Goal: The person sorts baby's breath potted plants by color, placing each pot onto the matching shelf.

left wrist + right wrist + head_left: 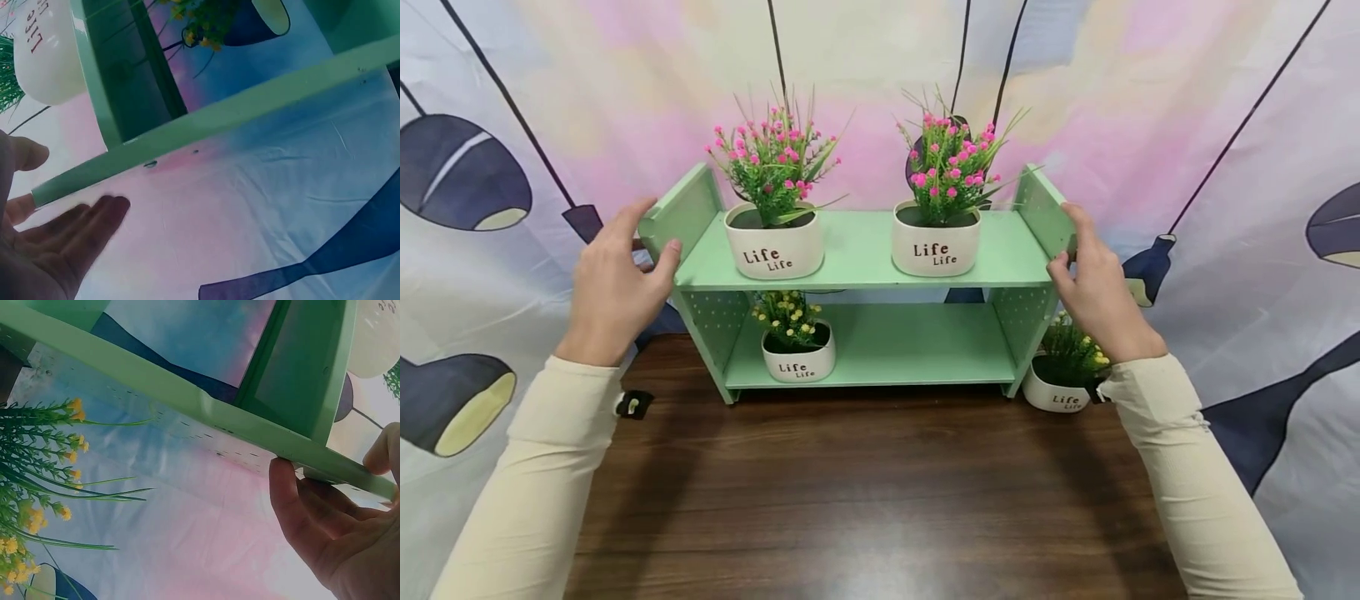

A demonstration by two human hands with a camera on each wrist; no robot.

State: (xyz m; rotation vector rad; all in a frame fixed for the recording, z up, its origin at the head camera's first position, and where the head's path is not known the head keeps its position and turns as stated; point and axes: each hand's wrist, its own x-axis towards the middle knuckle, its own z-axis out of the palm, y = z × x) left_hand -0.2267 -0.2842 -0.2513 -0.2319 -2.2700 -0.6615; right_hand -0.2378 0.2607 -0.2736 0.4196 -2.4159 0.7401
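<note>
A light green two-tier shelf [917, 342] stands on the wooden table, and both hands hold it by its upper side panels. The left hand [613, 287] straddles the left panel, thumb on the inner side and the other fingers outside. On the right panel, the right hand [1101, 292] has its thumb at the front edge and fingertips [282, 472] against the outer face. Two white pots with pink flowers, one left [775, 246] and one right [936, 246], sit on the top board. A white pot with yellow flowers [797, 358] sits at the left of the lower board.
Another yellow-flowered white pot [1060, 387] stands on the table just right of the shelf, below the right forearm. The dark wooden table [865, 483] extends in front. A patterned cloth [865, 50] with painted lamps hangs close behind the shelf.
</note>
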